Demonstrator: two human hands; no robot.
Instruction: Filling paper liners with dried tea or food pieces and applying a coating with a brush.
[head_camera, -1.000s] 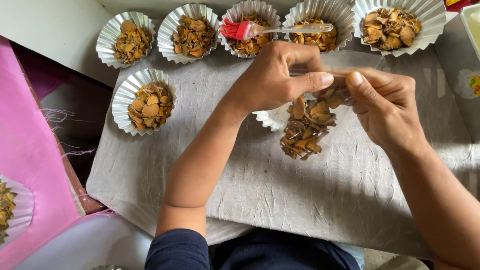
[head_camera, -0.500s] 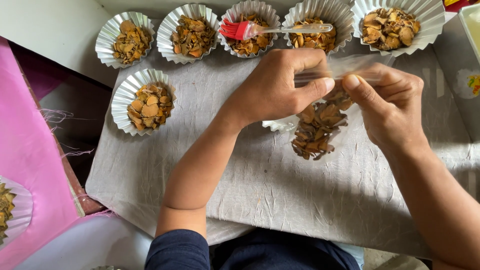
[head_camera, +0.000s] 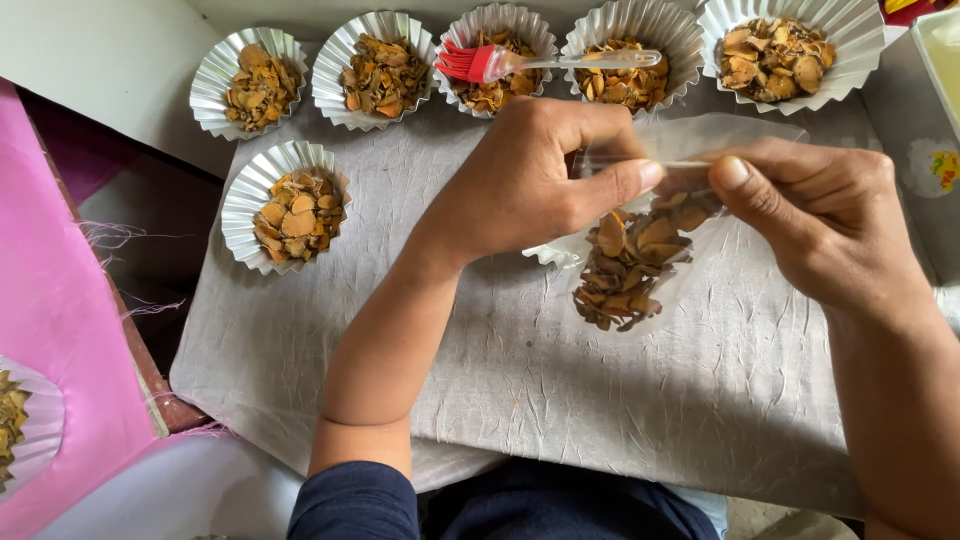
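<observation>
Here, seen from above, two bare hands work at a small bag over a cloth-covered surface.

Left hand: the left hand (head_camera: 525, 180) sits at the centre of the frame, fingers curled under, thumb stretched to the right and pinching the top edge of a clear plastic bag (head_camera: 650, 240).
Right hand: the right hand (head_camera: 815, 225) comes in from the right of the frame, thumb pointing left and pressed against the curled fingers, pinching the same top edge just beside the left thumb.
Bag: clear plastic, held at centre right of the frame, hanging down and to the left from both pinches; its lower part is filled with brown and orange dried slices (head_camera: 625, 270) and lies just above or on the cloth, I cannot tell which.
Empty cup: a white fluted rim (head_camera: 552, 256) peeks out under the left hand, touching the bag's left side.
Filled cups: five fluted foil cups of the same dried slices line the top of the frame, and a sixth foil cup (head_camera: 290, 205) sits at upper left, below that row.
Brush: a red silicone brush (head_camera: 545, 62) with a clear handle lies across the third and fourth cups of the top row.
Surface: wrinkled grey cloth (head_camera: 600, 400) fills the middle of the frame.
Left edge: a pink sheet (head_camera: 60, 330) runs down the left side.
</observation>
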